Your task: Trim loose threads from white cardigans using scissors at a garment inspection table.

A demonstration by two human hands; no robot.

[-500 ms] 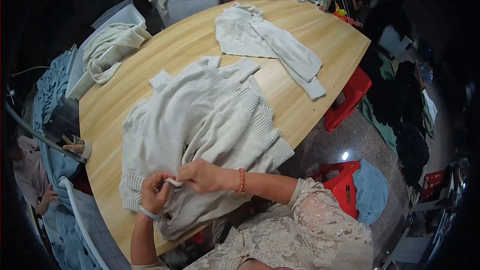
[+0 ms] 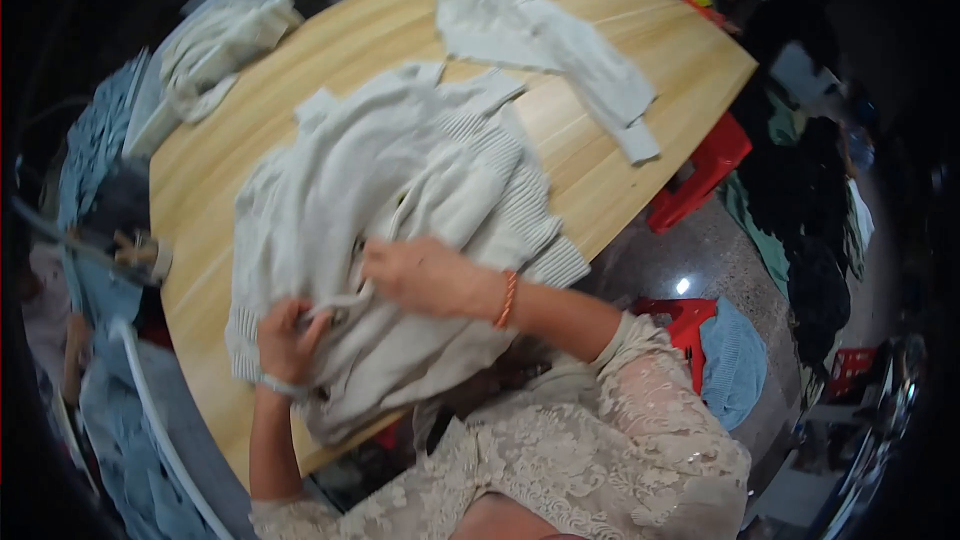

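A pile of off-white knitted sweaters [image 2: 330, 170] with ribbed hems lies at the table's near side, in front of me. My left hand [image 2: 287, 340] pinches a narrow edge of the top sweater between thumb and forefinger. Across from it, my right hand [image 2: 420, 278] is closed on the same edge, its fingertips turned toward the left hand. A short strip of the knit runs between both hands. The fingertips are blurred, so fine details of the grip cannot be made out.
Another off-white sweater [image 2: 540, 25] lies farther back on the wooden table [image 2: 225, 110]. A light bin [image 2: 150, 125] holding knitwear stands left, near a small container of tools [image 2: 155, 258]. Red stools [image 2: 710, 170] stand right, one bearing a blue knit [image 2: 733, 360].
My hands have drawn slightly apart, the right one moving up and away, with the sweater's edge stretched between them. The view has shifted, and the picture is blurrier.
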